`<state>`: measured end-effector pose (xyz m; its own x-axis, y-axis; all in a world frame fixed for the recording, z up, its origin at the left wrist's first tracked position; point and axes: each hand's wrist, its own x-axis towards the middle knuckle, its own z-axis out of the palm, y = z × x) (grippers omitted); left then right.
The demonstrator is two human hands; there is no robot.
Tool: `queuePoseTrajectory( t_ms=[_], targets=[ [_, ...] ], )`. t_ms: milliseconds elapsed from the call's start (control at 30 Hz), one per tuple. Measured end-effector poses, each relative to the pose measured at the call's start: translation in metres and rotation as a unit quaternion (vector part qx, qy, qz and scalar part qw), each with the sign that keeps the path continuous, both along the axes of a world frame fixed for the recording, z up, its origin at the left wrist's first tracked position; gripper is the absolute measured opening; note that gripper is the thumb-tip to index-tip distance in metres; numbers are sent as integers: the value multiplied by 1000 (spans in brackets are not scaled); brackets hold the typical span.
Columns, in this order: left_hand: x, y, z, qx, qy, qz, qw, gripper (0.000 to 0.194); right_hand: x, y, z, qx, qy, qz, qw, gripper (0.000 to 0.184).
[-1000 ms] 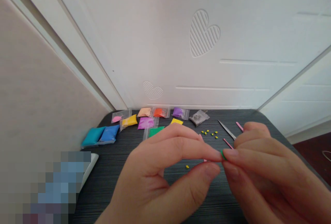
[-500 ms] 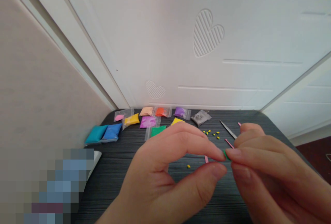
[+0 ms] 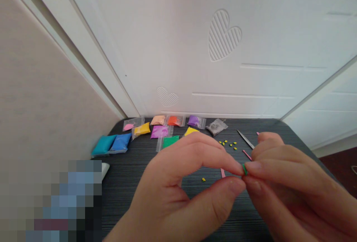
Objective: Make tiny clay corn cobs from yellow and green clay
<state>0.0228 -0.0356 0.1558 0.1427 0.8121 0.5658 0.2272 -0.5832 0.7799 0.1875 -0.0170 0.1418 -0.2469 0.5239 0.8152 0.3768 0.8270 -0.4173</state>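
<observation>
A tiny strip of green clay (image 3: 244, 169) sits between the fingertips of both hands, above the dark table. My left hand (image 3: 184, 182) pinches at its left side with thumb and index finger. From the right, my right hand (image 3: 295, 182) grips the same bit with thumb and index finger. Most of the clay is covered by the fingertips. Below the left index finger lies one small yellow-and-green piece (image 3: 203, 179). Several similar yellow-and-green pieces (image 3: 231, 145) are scattered beyond the hands. A pink tool (image 3: 222, 172) shows partly behind the left fingers.
Scissors (image 3: 245, 139) and another pink tool (image 3: 247, 155) lie beside the right hand. Along the back stand bags of coloured clay, among them orange (image 3: 173, 121), purple (image 3: 194, 121), green (image 3: 170, 141), blue (image 3: 121, 143) and teal (image 3: 103, 145). A white panel (image 3: 178, 48) rises behind the dark table (image 3: 125, 182).
My right thumb has moved left and up, closing against the green clay. More of the green strip shows between the fingertips. The left hand has barely shifted.
</observation>
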Motion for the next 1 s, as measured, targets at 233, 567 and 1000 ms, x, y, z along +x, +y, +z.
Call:
queuePoseTrajectory(
  t_ms=[233, 567, 1000],
  targets=[
    [0, 1, 1, -9, -15, 1, 1000, 11, -1, -1, 2, 8, -4, -2, 1000, 18],
    [3, 0, -1, -1, -18, 27, 999, 10, -1, -1, 4, 11, -13, -9, 1000, 12],
    [11, -2, -7, -197, -161, -17, 967, 16, -4, -3, 8, 34, -30, -54, 998, 17]
  ],
)
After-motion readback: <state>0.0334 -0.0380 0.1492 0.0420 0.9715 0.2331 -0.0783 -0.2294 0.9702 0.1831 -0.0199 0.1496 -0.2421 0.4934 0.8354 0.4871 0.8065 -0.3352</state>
